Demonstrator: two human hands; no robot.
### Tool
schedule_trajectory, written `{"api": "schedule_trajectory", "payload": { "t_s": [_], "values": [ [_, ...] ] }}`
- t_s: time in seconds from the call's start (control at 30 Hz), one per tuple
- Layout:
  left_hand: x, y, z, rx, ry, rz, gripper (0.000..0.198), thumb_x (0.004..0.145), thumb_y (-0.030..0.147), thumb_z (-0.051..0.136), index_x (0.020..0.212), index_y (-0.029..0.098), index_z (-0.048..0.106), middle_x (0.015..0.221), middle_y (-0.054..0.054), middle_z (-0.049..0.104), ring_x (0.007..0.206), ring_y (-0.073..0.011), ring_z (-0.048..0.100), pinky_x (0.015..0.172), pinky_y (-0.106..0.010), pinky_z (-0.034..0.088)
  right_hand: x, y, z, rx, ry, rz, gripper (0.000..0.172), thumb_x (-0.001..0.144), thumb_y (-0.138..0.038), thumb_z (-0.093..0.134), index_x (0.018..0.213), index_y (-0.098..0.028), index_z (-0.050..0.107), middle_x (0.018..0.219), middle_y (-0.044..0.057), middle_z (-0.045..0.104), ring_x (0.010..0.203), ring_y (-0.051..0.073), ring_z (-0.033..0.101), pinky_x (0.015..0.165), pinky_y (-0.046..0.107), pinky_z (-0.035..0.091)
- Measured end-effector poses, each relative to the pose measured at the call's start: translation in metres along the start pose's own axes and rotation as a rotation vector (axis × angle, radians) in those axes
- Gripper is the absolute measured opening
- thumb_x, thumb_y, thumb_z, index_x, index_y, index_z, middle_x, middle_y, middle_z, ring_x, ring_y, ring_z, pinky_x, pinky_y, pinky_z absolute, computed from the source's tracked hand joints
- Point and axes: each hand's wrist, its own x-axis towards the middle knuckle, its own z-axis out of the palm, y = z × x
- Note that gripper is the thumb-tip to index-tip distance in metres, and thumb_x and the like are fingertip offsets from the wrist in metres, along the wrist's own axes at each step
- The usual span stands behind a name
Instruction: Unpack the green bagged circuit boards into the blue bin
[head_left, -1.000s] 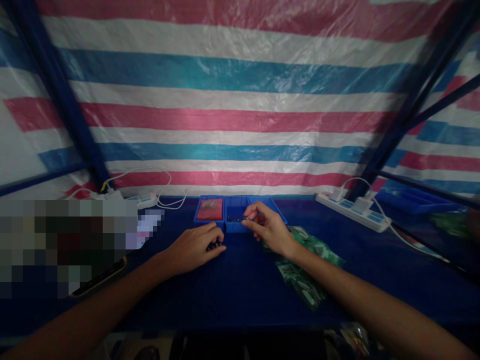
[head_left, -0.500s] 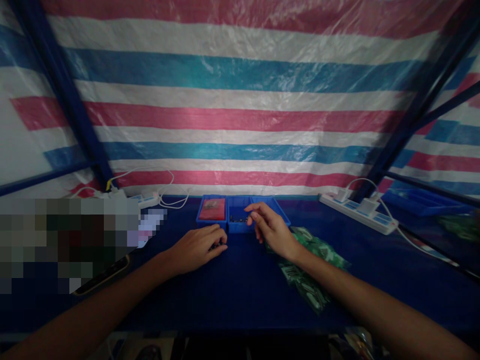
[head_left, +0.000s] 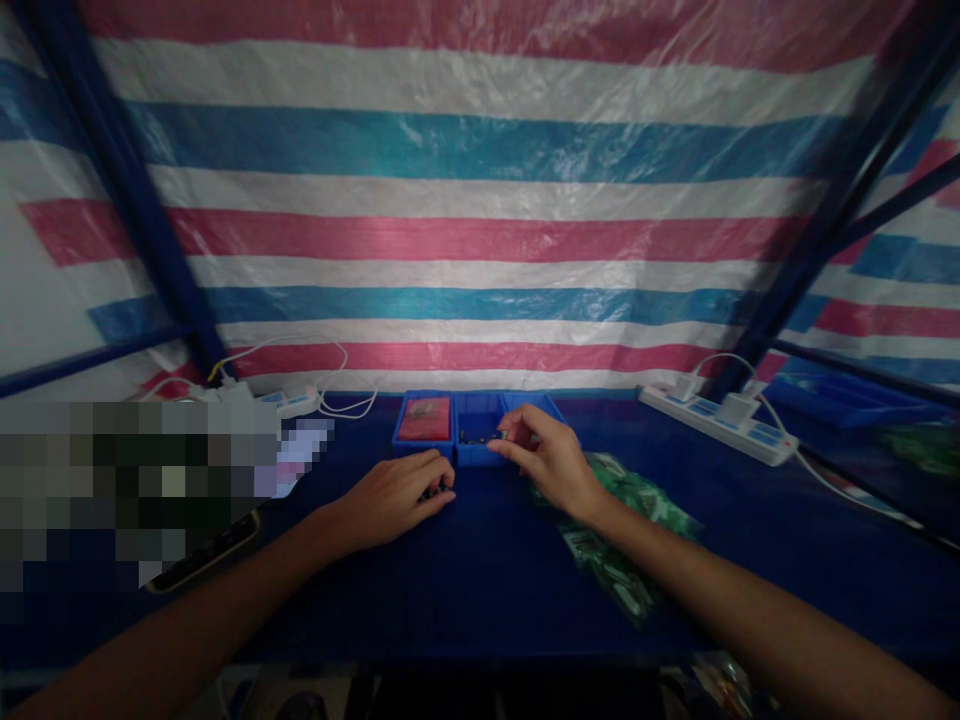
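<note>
My left hand [head_left: 405, 490] rests on the blue table, fingers curled round small dark pieces [head_left: 433, 490] that show only in part. My right hand [head_left: 546, 455] reaches over the blue divided tray [head_left: 480, 458]. Its thumb and fingertips are pressed together above the middle compartment; what is between them is too small to name. Small dark pieces [head_left: 472, 440] lie in that compartment, left of my right fingertips. The tray's left compartment holds a red packet [head_left: 424, 418]. Beside and under my right wrist are green plastic bags [head_left: 637, 500] with light contents.
White power strips with plugs stand at the back left [head_left: 296, 402] and back right [head_left: 720, 425]. A dark flat object [head_left: 210, 555] lies at the left beside a blurred-out area. Striped sheeting [head_left: 480, 240] hangs behind the table. Another blue tray [head_left: 847, 400] is at the far right.
My right hand has lowered slightly into the tray's middle compartment, and its loosely bent fingers have closed to a pinch. My left hand has stayed in place.
</note>
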Motion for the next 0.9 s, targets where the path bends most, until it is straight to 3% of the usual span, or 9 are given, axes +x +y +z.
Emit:
{"api": "schedule_trajectory", "payload": {
  "t_s": [0.1, 0.17, 0.33, 0.43, 0.63, 0.8, 0.9],
  "values": [
    [0.0, 0.0, 0.0, 0.006, 0.0, 0.0, 0.013, 0.106, 0.035, 0.052, 0.109, 0.025, 0.058, 0.1, 0.001, 0.063, 0.091, -0.0159, 0.065, 0.078, -0.027, 0.044, 0.001, -0.001, -0.002, -0.075, -0.007, -0.094, 0.02, 0.105, -0.039, 0.059, 0.112, -0.024, 0.069, 0.11, 0.008, 0.071, 0.093, 0.023, 0.067, 0.075, 0.035, 0.054],
    [0.0, 0.0, 0.001, 0.03, 0.012, -0.011, 0.013, 0.105, 0.037, 0.055, 0.108, 0.025, 0.058, 0.099, 0.001, 0.064, 0.091, -0.0166, 0.065, 0.076, -0.028, 0.044, 0.003, 0.0, -0.002, -0.118, 0.012, -0.099, 0.02, 0.106, -0.036, 0.057, 0.116, -0.024, 0.069, 0.11, 0.008, 0.072, 0.093, 0.024, 0.067, 0.079, 0.036, 0.053],
    [-0.001, 0.005, 0.0, 0.143, 0.063, -0.085, 0.024, 0.093, 0.044, 0.069, 0.101, 0.024, 0.056, 0.096, 0.001, 0.065, 0.087, -0.0197, 0.065, 0.07, -0.03, 0.04, 0.004, 0.001, -0.002, -0.173, 0.018, 0.048, 0.015, 0.1, -0.036, 0.066, 0.107, -0.023, 0.062, 0.087, 0.002, 0.072, 0.065, 0.018, 0.062, 0.064, 0.031, 0.047],
    [-0.002, 0.009, -0.001, 0.176, 0.055, -0.09, 0.015, 0.092, 0.034, 0.065, 0.096, 0.024, 0.055, 0.094, 0.001, 0.065, 0.084, -0.0196, 0.064, 0.069, -0.03, 0.039, 0.004, 0.003, -0.003, -0.228, 0.004, 0.03, 0.012, 0.101, -0.034, 0.065, 0.097, -0.023, 0.061, 0.085, 0.001, 0.072, 0.067, 0.018, 0.063, 0.064, 0.03, 0.044],
    [-0.001, 0.007, 0.0, 0.117, 0.019, -0.07, 0.004, 0.096, 0.026, 0.058, 0.1, 0.024, 0.059, 0.097, 0.001, 0.066, 0.083, -0.0169, 0.065, 0.069, -0.028, 0.04, 0.003, -0.001, -0.003, -0.199, -0.042, -0.045, 0.01, 0.103, -0.032, 0.06, 0.104, -0.023, 0.064, 0.091, 0.003, 0.071, 0.072, 0.019, 0.063, 0.067, 0.031, 0.046],
    [0.0, 0.001, 0.003, 0.013, 0.014, -0.008, 0.015, 0.104, 0.031, 0.053, 0.113, 0.028, 0.065, 0.095, 0.002, 0.064, 0.084, -0.0149, 0.064, 0.073, -0.026, 0.042, -0.002, -0.007, 0.001, -0.078, -0.36, -0.238, 0.017, 0.104, -0.035, 0.061, 0.107, -0.022, 0.073, 0.095, 0.005, 0.07, 0.084, 0.02, 0.065, 0.075, 0.031, 0.049],
    [0.001, 0.0, 0.004, -0.022, 0.002, -0.027, 0.015, 0.102, 0.038, 0.058, 0.105, 0.026, 0.067, 0.09, 0.002, 0.064, 0.079, -0.0146, 0.061, 0.069, -0.025, 0.041, -0.005, -0.007, 0.006, -0.045, -0.527, -0.281, 0.018, 0.103, -0.036, 0.064, 0.105, -0.022, 0.076, 0.094, 0.005, 0.07, 0.084, 0.019, 0.066, 0.075, 0.03, 0.049]
  ]
}}
